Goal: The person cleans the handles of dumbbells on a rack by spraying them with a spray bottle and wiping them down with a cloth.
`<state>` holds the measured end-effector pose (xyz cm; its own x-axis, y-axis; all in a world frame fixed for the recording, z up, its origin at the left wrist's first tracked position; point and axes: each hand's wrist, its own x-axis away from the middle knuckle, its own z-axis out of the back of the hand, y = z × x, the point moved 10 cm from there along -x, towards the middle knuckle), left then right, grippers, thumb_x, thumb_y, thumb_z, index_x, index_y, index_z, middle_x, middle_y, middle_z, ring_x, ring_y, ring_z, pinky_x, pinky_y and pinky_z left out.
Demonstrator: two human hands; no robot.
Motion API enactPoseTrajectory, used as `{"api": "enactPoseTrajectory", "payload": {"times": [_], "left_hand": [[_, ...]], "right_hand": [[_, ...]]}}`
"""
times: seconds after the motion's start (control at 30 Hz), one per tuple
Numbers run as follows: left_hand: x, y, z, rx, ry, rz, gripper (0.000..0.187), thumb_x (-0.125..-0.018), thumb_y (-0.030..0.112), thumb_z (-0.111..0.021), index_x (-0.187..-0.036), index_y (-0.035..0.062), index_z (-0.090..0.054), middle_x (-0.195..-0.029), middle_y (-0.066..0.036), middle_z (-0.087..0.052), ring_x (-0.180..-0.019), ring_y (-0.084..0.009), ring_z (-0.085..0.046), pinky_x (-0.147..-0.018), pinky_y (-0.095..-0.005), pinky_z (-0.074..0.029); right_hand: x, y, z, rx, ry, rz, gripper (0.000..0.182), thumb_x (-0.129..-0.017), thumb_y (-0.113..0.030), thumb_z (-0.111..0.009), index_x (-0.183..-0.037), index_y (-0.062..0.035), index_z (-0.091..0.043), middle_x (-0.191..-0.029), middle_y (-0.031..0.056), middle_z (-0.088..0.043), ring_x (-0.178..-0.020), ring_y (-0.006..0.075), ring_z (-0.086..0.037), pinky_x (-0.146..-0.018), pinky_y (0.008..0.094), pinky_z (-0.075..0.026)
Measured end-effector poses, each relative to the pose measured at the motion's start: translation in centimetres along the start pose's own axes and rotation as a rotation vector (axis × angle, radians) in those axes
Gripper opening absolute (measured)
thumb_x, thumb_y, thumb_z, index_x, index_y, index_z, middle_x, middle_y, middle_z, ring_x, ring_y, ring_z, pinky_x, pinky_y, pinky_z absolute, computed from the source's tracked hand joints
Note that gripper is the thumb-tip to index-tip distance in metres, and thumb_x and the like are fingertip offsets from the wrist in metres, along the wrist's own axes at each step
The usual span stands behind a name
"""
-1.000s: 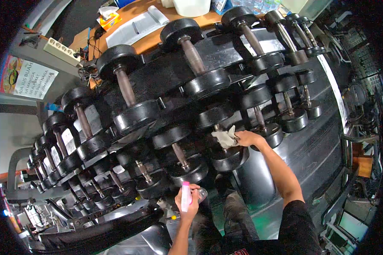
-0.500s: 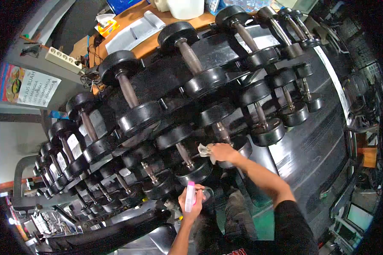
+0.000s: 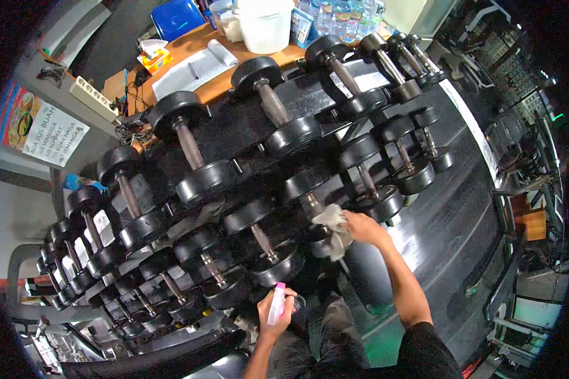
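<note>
My right hand (image 3: pixel 368 228) grips a crumpled off-white cloth (image 3: pixel 336 222), which lies against the near part of a black dumbbell (image 3: pixel 307 181) on the lower rack row. The cloth covers much of that dumbbell's near end and part of its metal handle. Lower down, my left hand (image 3: pixel 273 321) is wrapped around a spray bottle (image 3: pixel 277 304) with a pink-tipped white head. Most of the bottle's body is hidden behind the fingers. A neighbouring dumbbell (image 3: pixel 260 239) sits just above the left hand, apart from the bottle.
Several more black dumbbells fill the two rows, including a large one (image 3: pixel 188 144) on top. Behind the rack stands a wooden desk (image 3: pixel 227 71) with a white bucket (image 3: pixel 263 25), an open notebook (image 3: pixel 195 69) and water bottles (image 3: pixel 344 16). A power strip (image 3: pixel 93 99) is at left.
My right hand has moved right, and the cloth now hangs more spread out over the dumbbell's near end. My left hand still holds the spray bottle. The view has shifted slightly.
</note>
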<state>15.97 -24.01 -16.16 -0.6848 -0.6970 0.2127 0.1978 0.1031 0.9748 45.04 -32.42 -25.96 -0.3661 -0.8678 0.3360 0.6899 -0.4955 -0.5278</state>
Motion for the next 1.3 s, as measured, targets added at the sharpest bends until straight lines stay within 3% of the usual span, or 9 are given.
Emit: {"api": "enactPoseTrajectory", "payload": {"times": [0.07,0.27,0.4,0.47,0.63,0.77,0.97,1.07,1.3], "left_hand": [[0.3,0.3,0.1,-0.03,-0.024,-0.015,0.006,-0.085,0.0,-0.06,-0.089,0.0029,-0.062,-0.076,-0.005,-0.065,-0.056,-0.0091,-0.06,-0.052,-0.0236,-0.049],[1.2,-0.6,0.6,-0.079,0.002,-0.04,0.006,-0.084,0.002,-0.06,-0.089,0.004,-0.063,-0.073,-0.004,-0.063,-0.055,-0.0094,-0.06,-0.052,-0.0241,-0.049],[2.6,-1.1,0.3,-0.013,0.118,-0.025,0.005,-0.084,0.002,-0.061,-0.088,0.0039,-0.062,-0.073,-0.003,-0.063,-0.056,-0.0081,-0.06,-0.052,-0.0241,-0.049],[4.0,-1.8,-0.5,-0.035,0.146,-0.006,0.003,-0.085,0.002,-0.06,-0.088,0.0034,-0.061,-0.074,-0.003,-0.063,-0.056,-0.0085,-0.06,-0.052,-0.0241,-0.048],[8.1,-5.5,-3.4,0.046,0.306,0.065,0.003,-0.087,0.001,-0.058,-0.089,0.0021,-0.059,-0.081,-0.005,-0.064,-0.059,-0.0091,-0.061,-0.055,-0.0237,-0.048],[10.8,-8.2,-7.0,0.088,0.358,0.101,0.004,-0.088,0.003,-0.057,-0.092,0.0009,-0.058,-0.083,-0.006,-0.062,-0.06,-0.0096,-0.061,-0.056,-0.0239,-0.048],[12.8,-7.6,-11.1,0.082,0.343,0.153,0.005,-0.088,0.004,-0.058,-0.09,0.0008,-0.06,-0.081,-0.006,-0.063,-0.06,-0.0095,-0.06,-0.055,-0.024,-0.047],[12.8,-6.2,-11.6,0.033,0.337,0.126,0.005,-0.088,0.005,-0.058,-0.09,0.001,-0.06,-0.082,-0.007,-0.064,-0.059,-0.0094,-0.06,-0.055,-0.0242,-0.047],[13.4,-7.7,-11.3,0.067,0.363,0.142,0.007,-0.088,0.005,-0.058,-0.091,0.0005,-0.061,-0.08,-0.006,-0.065,-0.06,-0.0096,-0.061,-0.057,-0.0247,-0.047]], "right_hand": [[3.3,0.6,3.5,-0.165,0.057,-0.117,0.034,-0.091,-0.022,-0.052,-0.118,-0.0014,-0.05,-0.096,0.0258,-0.063,-0.089,0.0447,-0.06,-0.076,0.0504,-0.048],[9.4,7.8,4.4,-0.645,0.535,-0.22,0.024,-0.094,-0.021,-0.053,-0.106,-0.0003,-0.055,-0.086,0.0041,-0.06,-0.08,0.012,-0.053,-0.071,0.0314,-0.045],[7.2,9.6,-0.1,-0.105,0.459,-0.185,0.024,-0.079,-0.006,-0.062,-0.102,-0.0012,-0.056,-0.101,0.0143,-0.062,-0.092,0.0312,-0.06,-0.076,0.0381,-0.049],[5.7,5.1,-2.4,-0.138,0.513,0.15,0.036,-0.07,-0.002,-0.063,-0.105,-0.0044,-0.058,-0.115,0.0161,-0.058,-0.104,0.0394,-0.055,-0.086,0.0413,-0.049],[6.5,-4.4,-4.6,0.332,0.431,0.659,0.048,-0.068,-0.011,-0.064,-0.114,-0.0228,-0.061,-0.127,0.0016,-0.054,-0.124,0.0256,-0.046,-0.103,0.0429,-0.039],[7.0,-8.1,-8.6,0.446,0.244,0.977,0.04,-0.078,-0.015,-0.056,-0.118,-0.016,-0.06,-0.127,0.0026,-0.054,-0.126,0.0254,-0.043,-0.109,0.0441,-0.031],[4.0,-11.3,-18.7,1.374,-0.086,0.749,0.038,-0.088,-0.024,-0.048,-0.118,-0.0083,-0.064,-0.129,0.0123,-0.055,-0.126,0.0343,-0.043,-0.106,0.0557,-0.027],[3.7,-11.3,-20.0,1.421,-0.115,0.621,0.039,-0.088,-0.024,-0.049,-0.118,-0.0069,-0.064,-0.126,0.0121,-0.057,-0.125,0.0339,-0.044,-0.106,0.0556,-0.026],[7.5,-7.5,-7.2,0.378,0.201,1.075,0.03,-0.077,-0.016,-0.057,-0.106,-0.0184,-0.064,-0.123,0.0009,-0.056,-0.126,0.0243,-0.045,-0.109,0.0418,-0.034]]}}
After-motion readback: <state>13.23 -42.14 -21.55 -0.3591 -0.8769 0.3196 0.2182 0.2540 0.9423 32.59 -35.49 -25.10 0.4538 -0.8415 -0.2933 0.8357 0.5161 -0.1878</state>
